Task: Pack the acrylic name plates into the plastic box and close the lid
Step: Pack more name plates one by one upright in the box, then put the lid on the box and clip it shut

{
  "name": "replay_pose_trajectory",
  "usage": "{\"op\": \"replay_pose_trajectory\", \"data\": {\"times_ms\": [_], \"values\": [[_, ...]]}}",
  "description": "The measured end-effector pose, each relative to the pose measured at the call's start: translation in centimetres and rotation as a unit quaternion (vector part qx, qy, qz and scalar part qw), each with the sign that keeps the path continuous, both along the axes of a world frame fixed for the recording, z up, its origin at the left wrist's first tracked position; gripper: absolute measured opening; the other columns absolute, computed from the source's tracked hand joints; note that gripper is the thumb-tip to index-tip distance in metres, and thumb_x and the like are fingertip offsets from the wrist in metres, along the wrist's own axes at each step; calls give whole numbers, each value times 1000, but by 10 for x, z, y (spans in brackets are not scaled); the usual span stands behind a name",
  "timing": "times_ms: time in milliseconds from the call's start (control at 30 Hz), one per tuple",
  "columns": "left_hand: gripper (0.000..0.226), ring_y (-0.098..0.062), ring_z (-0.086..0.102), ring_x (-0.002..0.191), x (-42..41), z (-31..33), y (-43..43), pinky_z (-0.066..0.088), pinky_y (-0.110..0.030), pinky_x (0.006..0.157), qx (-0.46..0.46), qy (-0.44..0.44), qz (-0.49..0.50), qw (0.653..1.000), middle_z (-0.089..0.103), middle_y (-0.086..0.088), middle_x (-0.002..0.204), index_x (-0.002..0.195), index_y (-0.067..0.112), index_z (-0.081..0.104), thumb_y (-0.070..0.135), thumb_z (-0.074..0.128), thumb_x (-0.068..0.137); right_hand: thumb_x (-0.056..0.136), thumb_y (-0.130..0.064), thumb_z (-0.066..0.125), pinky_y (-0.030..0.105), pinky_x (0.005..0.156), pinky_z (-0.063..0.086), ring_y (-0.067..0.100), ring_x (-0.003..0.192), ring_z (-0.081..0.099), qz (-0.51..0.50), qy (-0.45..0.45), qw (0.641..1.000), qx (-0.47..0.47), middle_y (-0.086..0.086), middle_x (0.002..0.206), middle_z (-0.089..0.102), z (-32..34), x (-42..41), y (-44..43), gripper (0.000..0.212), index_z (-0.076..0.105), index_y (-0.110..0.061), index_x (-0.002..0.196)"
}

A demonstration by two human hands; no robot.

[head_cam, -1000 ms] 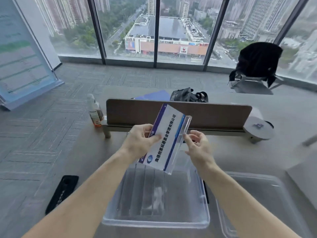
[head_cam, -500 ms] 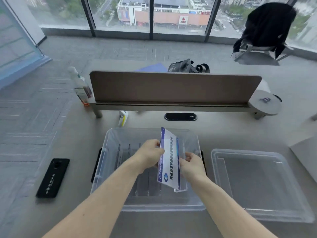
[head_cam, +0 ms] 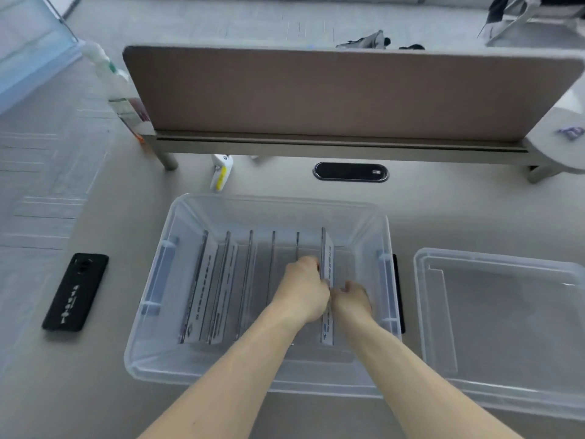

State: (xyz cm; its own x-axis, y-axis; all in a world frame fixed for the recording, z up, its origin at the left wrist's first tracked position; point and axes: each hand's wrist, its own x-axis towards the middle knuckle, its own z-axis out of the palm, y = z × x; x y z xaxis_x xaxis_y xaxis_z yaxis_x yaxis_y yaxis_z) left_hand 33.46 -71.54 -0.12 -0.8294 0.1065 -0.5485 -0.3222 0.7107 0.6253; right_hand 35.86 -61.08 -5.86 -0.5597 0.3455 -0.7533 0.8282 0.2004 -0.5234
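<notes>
Name plate (head_cam: pixel 327 264) upright in plastic box (head_cam: pixel 152 359), pinched between both hands' fingers (head_cam: pixel 319 282) (rightmost slot)

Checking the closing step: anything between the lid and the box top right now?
Yes. Both hands, left hand and right hand, reach into the plastic box, gripping a name plate that stands on edge. The lid lies on the desk to the box's right, with nothing visible on it.
</notes>
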Motion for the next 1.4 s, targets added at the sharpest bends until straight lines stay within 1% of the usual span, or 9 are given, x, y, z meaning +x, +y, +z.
{"op": "replay_pose_trajectory", "data": {"times_ms": [100,200,300,400,867,967,1133,1300,1400], "values": [[30,-29,69,106,6,-8,10,56,-31,78,-43,4,0,999,68,-13,121,129,11,58,11,55,99,98,-16,52,27,85,44,30,120,61,19,-8,1000,1,12,137,59,-13,1,-3,46,46,-16,144],[33,-30,68,109,8,-11,13,58,-33,80,-69,13,-2,998,67,-12,124,132,13,55,11,53,100,94,-13,49,25,69,45,21,80,61,42,-4,999,-17,5,92,63,-28,0,-2,13,49,-25,99],[30,-30,68,108,6,-12,12,60,-39,84,-78,19,-8,997,68,-12,121,129,13,56,15,53,100,92,-9,47,21,52,34,12,60,47,51,-5,998,-37,-6,69,48,-32,-2,-2,29,35,-28,75],[31,-30,67,113,5,-12,8,57,-36,89,-67,9,0,998,67,-12,126,131,11,56,22,52,102,88,-16,48,22,55,37,19,79,55,50,-1,998,-49,-1,88,56,-32,-1,-8,11,43,-26,90],[33,-31,69,110,5,-17,3,58,-38,89,-82,4,-4,997,68,-15,124,132,8,57,23,53,102,73,-39,41,38,86,53,30,110,67,48,3,997,-62,9,118,65,-42,-1,-13,63,56,-8,125],[34,-30,69,110,5,-19,3,58,-37,89,-80,6,-1,997,69,-14,123,133,9,58,22,55,101,80,-35,45,39,97,53,26,116,63,44,5,997,-67,13,141,59,-32,-3,-13,66,49,-12,141],[41,-28,69,108,5,9,-6,56,-37,92,-61,50,21,997,73,-8,119,127,13,65,39,56,97,103,-27,42,33,101,43,32,137,49,45,39,998,-37,13,154,46,26,-5,-11,55,32,-11,154],[33,-15,65,101,-12,88,-1,48,-27,91,51,132,74,987,69,6,112,124,17,66,36,61,97,103,-30,45,35,113,38,24,139,46,24,155,987,-20,8,152,47,121,-15,13,50,40,-13,150],[31,-15,66,103,-18,136,23,53,-40,98,154,144,109,971,69,10,116,123,28,61,40,63,95,101,-33,50,38,115,38,20,137,47,-2,235,972,3,7,149,50,179,-15,44,50,44,-15,147]]}}
